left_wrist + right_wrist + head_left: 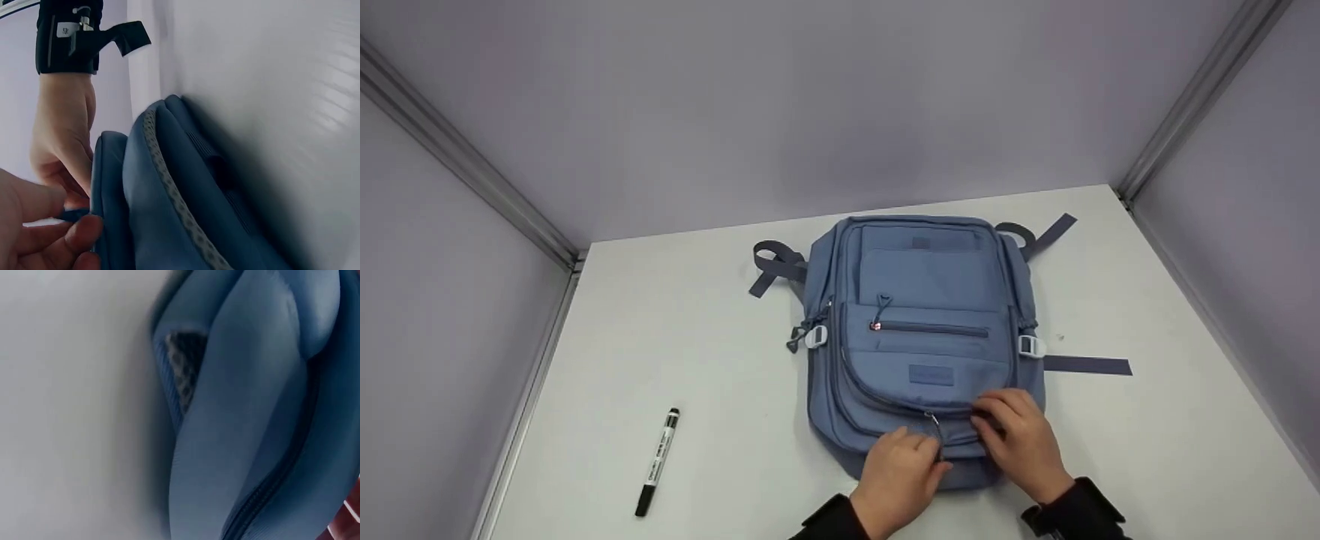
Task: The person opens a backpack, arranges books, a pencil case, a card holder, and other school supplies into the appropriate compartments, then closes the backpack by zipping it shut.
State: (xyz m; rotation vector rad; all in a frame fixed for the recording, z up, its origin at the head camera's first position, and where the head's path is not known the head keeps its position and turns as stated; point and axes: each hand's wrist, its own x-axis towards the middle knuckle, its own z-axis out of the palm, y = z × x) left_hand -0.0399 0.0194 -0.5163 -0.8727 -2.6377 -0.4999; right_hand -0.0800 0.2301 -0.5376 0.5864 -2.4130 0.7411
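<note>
A blue backpack point(934, 277) lies front side up on the white table. At the bottom of its front pocket, my left hand point(901, 474) pinches a zipper pull point(934, 424) by its cord. The left wrist view shows a bit of blue cord point(73, 215) between the thumb and fingers of that hand. My right hand point(1024, 441) grips the pocket's lower edge just to the right, its fingertips partly hidden by the fabric. In the right wrist view, the bag's side and a curved zipper point(264, 495) fill most of the picture, with only some fingers point(346, 520) at the edge.
A black and white marker point(658, 461) lies on the table point(720, 337) to the left. Dark straps point(1087, 365) stick out from the bag's sides. Pale walls point(840, 105) stand behind and on both sides. A second, horizontal zipper point(930, 328) crosses the bag's front.
</note>
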